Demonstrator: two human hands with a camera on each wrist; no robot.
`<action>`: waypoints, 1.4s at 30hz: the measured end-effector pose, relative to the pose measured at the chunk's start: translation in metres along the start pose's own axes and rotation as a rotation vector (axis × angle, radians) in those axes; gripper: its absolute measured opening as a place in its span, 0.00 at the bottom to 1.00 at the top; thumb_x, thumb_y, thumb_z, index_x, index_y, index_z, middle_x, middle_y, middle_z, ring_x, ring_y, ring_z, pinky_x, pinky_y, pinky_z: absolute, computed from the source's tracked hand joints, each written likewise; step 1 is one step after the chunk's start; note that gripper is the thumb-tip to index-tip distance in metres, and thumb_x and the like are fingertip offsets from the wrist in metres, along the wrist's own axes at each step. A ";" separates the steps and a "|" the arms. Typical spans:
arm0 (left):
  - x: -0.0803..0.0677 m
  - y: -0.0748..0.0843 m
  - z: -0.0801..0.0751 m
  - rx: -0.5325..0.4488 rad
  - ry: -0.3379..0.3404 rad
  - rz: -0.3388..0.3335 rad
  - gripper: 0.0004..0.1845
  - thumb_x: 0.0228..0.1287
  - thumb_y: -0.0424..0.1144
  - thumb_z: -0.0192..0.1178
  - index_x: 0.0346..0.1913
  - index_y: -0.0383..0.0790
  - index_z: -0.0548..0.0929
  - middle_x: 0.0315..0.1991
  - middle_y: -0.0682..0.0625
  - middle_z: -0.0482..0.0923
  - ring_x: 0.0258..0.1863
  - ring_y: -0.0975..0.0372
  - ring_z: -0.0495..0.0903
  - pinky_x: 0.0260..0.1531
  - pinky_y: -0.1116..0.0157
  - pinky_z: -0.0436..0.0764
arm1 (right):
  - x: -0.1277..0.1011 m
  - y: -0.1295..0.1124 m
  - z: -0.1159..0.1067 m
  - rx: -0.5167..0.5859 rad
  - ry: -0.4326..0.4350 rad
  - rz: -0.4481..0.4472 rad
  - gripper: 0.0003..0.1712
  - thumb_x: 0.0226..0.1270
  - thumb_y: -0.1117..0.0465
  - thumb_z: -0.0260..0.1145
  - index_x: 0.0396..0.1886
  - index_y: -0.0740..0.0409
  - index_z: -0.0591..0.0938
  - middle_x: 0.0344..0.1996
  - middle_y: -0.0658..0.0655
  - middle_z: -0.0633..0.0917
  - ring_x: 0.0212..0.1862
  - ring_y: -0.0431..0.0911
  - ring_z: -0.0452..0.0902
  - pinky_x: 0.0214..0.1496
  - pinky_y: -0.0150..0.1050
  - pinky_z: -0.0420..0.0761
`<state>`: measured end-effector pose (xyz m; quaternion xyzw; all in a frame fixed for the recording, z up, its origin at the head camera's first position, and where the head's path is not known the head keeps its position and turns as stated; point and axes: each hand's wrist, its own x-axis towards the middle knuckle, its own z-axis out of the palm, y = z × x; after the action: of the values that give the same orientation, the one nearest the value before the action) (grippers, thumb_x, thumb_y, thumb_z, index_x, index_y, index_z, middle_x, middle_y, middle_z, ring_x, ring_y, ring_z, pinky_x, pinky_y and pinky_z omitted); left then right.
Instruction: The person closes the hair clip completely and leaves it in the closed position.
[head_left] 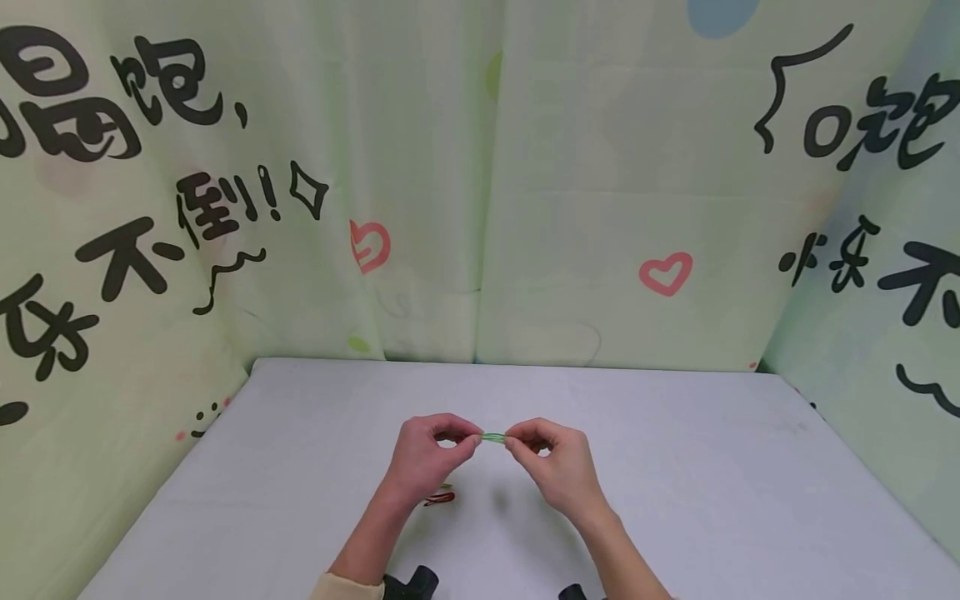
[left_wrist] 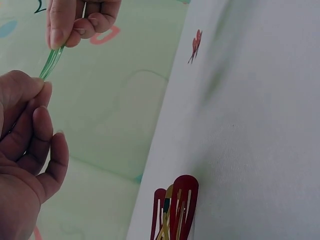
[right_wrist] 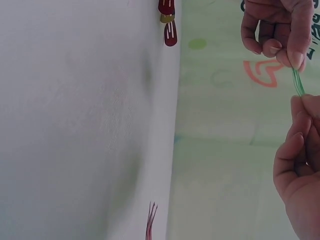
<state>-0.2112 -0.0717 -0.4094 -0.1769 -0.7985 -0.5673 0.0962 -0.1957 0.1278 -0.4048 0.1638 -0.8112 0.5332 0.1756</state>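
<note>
Above the middle of the white table [head_left: 675, 467], both hands hold a small green hair clip [head_left: 493, 437] between them. My left hand [head_left: 435, 450] pinches its left end and my right hand [head_left: 551, 458] pinches its right end, thumb against forefinger. The left wrist view shows the green clip [left_wrist: 51, 62] stretched between my left hand [left_wrist: 25, 145] and my right hand [left_wrist: 80, 20]. In the right wrist view the green clip [right_wrist: 298, 82] runs from my left hand [right_wrist: 277, 30] down to my right hand [right_wrist: 300, 165].
Red hair clips [head_left: 438, 497] lie on the table just below my left hand, seen close as red hair clips [left_wrist: 175, 210] and small red hair clips [right_wrist: 168, 20]. Another red clip [left_wrist: 195, 45] lies farther off. Printed green curtains [head_left: 480, 183] wall the table on three sides.
</note>
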 end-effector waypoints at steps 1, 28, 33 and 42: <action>0.000 0.000 0.000 -0.008 -0.002 -0.008 0.04 0.62 0.29 0.69 0.35 0.41 0.90 0.30 0.57 0.86 0.33 0.60 0.82 0.28 0.65 0.80 | 0.000 0.000 0.000 0.000 -0.001 0.001 0.08 0.59 0.74 0.74 0.31 0.57 0.88 0.27 0.45 0.85 0.30 0.41 0.78 0.33 0.36 0.79; 0.004 -0.007 -0.002 0.021 -0.085 -0.053 0.03 0.64 0.33 0.68 0.39 0.41 0.90 0.33 0.55 0.87 0.37 0.60 0.83 0.35 0.63 0.82 | 0.000 0.008 -0.001 -0.135 -0.060 -0.109 0.15 0.52 0.77 0.76 0.33 0.55 0.88 0.27 0.40 0.83 0.30 0.38 0.78 0.37 0.36 0.81; 0.003 -0.015 -0.005 0.066 -0.118 -0.007 0.03 0.65 0.34 0.68 0.39 0.43 0.90 0.34 0.58 0.86 0.38 0.61 0.82 0.36 0.64 0.81 | -0.001 0.016 0.001 -0.127 -0.089 -0.105 0.13 0.54 0.75 0.77 0.35 0.55 0.88 0.28 0.41 0.83 0.31 0.38 0.78 0.37 0.36 0.80; 0.002 -0.028 -0.013 0.097 -0.150 0.022 0.04 0.66 0.36 0.68 0.42 0.42 0.90 0.37 0.57 0.86 0.39 0.63 0.82 0.41 0.62 0.81 | -0.001 0.026 0.002 -0.141 -0.109 -0.098 0.12 0.55 0.72 0.77 0.35 0.53 0.89 0.30 0.42 0.85 0.34 0.40 0.77 0.38 0.37 0.78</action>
<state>-0.2246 -0.0915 -0.4283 -0.2231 -0.8279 -0.5121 0.0507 -0.2063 0.1363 -0.4270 0.2194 -0.8462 0.4556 0.1680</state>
